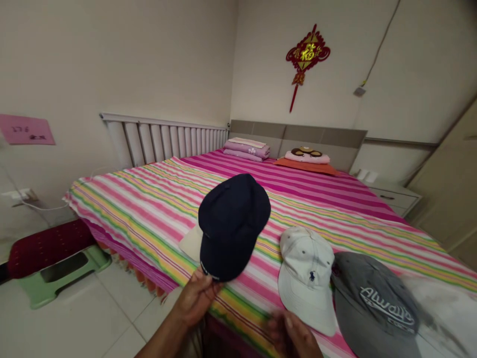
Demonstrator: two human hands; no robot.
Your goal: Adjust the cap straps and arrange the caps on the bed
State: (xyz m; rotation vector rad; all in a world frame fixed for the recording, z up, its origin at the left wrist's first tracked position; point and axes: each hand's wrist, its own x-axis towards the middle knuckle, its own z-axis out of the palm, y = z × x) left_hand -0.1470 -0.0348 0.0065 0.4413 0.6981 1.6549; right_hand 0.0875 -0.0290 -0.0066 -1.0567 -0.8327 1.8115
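Note:
My left hand [199, 296] pinches the brim of a dark navy baseball cap [234, 219], held up over the near edge of the bed. Behind that cap a cream piece [192, 242], which looks like another cap's brim, shows on the striped cover; the rest of it is hidden. Holding nothing, my right hand [296, 335] is low at the bed's edge, slightly blurred, with thumb and fingers apart. Closest to it lies a white cap [307, 278] with a small dark rider logo. Beside this is a grey cap [376, 303] with white lettering, then a blurred white item [447, 313] at the right.
The striped bed cover [141, 199] spreads across the bed. Folded purple bedding [246, 149] and a pink folded piece [307, 158] lie near the headboard [316, 139]. A green stool [63, 276] is on the floor at left. A white nightstand [391, 194] stands far right.

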